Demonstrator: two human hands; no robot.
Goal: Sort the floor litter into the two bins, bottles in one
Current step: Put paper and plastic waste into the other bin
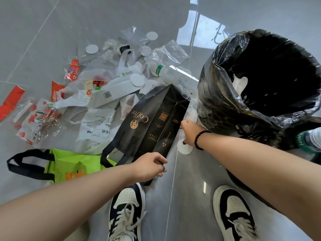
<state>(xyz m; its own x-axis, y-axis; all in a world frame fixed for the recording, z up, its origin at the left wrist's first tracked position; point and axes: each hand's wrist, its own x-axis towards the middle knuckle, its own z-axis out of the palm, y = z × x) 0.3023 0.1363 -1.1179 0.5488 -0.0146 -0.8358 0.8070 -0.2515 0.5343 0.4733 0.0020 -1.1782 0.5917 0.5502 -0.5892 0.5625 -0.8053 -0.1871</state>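
Both hands, left (149,166) and right (188,132), pinching black coffee bag (152,122) beside lined bin (260,87) (little inside); clear bottle (173,75) and most litter remain on floor.

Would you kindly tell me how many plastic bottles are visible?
2: one clear green-capped plastic bottle amid floor litter, another green-labelled bottle beside the black-lined bin. Others may be hidden.
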